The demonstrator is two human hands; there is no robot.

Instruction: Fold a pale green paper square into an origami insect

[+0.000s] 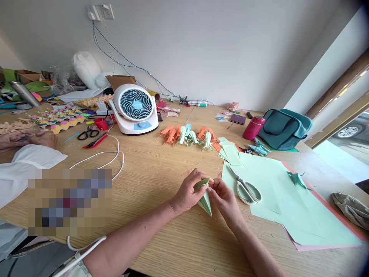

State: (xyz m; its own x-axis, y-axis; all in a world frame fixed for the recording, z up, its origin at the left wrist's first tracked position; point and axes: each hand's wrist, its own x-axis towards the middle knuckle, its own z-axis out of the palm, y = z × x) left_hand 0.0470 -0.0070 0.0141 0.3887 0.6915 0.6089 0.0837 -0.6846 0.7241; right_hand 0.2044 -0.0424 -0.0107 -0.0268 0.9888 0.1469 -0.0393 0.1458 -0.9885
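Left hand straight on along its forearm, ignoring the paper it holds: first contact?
The left hand would likely meet the right hand first, its fingers close by at the folded green paper; exact depth is unclear.

Folded paper (206, 204) is pale green. The fan (136, 105) is white and blue, the bottle (253, 128) pink, the bag (281, 132) teal. The tabletop (152, 165) has tan wood grain.

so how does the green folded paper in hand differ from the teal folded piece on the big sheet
The green folded paper is held by the left grip and right grip; the teal folded piece lies on the pale green sheet. The green folded paper shows one slim tip; the teal folded piece has several thin ends sticking out. Both have sharp points.
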